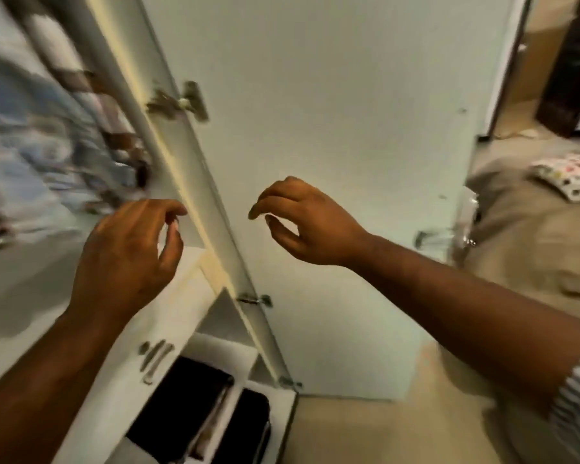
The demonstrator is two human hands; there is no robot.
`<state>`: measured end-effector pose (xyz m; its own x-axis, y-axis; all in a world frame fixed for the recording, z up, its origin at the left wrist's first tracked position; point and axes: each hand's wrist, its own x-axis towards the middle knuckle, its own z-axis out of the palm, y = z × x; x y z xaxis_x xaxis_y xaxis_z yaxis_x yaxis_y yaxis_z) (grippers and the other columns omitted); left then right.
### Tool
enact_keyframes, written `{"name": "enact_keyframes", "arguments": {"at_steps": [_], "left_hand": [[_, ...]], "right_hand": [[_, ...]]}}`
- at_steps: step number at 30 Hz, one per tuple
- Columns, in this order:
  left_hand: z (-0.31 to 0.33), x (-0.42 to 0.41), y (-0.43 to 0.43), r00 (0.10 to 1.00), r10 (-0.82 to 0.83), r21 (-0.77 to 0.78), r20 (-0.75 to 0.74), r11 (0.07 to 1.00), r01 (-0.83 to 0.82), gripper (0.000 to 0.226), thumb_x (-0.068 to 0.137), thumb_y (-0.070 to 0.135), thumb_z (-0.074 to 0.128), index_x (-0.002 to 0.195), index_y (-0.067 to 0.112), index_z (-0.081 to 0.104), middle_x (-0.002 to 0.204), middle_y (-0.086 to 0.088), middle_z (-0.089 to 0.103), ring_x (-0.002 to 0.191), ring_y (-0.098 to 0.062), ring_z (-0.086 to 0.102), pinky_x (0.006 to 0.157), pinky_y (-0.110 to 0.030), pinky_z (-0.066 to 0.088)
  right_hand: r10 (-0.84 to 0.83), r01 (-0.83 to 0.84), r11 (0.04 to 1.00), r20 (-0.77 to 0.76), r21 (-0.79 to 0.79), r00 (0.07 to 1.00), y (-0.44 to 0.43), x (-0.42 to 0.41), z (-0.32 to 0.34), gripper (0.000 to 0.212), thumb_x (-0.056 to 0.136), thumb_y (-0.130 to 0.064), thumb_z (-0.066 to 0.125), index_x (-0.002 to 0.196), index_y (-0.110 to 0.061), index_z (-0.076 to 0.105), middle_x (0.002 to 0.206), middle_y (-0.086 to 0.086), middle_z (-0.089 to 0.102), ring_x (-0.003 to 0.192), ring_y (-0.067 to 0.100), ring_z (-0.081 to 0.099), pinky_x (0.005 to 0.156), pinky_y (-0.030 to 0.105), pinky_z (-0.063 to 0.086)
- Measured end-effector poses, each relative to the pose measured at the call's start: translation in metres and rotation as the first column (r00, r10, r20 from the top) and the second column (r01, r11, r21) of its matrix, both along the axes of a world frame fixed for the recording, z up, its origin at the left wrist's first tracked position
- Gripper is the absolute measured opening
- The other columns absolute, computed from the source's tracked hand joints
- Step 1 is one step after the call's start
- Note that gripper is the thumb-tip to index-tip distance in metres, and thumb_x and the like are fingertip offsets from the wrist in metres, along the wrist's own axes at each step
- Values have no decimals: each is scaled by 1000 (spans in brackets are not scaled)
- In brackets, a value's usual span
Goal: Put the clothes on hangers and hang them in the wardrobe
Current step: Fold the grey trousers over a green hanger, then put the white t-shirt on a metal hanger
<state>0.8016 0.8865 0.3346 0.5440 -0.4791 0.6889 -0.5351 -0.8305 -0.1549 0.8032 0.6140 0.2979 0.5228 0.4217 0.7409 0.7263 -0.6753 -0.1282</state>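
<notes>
Blurred clothes (pixel 37 135) hang inside the wardrobe (pixel 168 316) at ten o'clock, the left hand (pixel 128 256) hovers at eight o'clock with loosely curled fingers holding nothing, and before the open door (pixel 332 112) at twelve the right hand (pixel 308 226) is relaxed, empty.

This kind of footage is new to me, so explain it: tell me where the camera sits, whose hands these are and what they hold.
There is no machine here: one camera worn on a person's head looks down at their two bare hands. The left hand and right hand hover, loosely curled, and hold nothing. Behind them stands an open wardrobe door; blurred clothes hang inside at left, and dark things lie in the lower compartments. A patterned pillow lies at far right.
</notes>
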Motion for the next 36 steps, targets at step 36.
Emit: {"name": "enact_keyframes", "arguments": {"at_steps": [36], "left_hand": [[-262,-106,-848,-53,-740,-265,-671,173,949,13,96,23,57,106,22,65,100,1,69,90,-19,65,80,-40,55]], "right_hand": [[-610,993,-87,-783,-84,-120,-516,-359,-220,23,95,-15,57,110,-20,74,98,-7,72,80,5,59,78,20,48]]}}
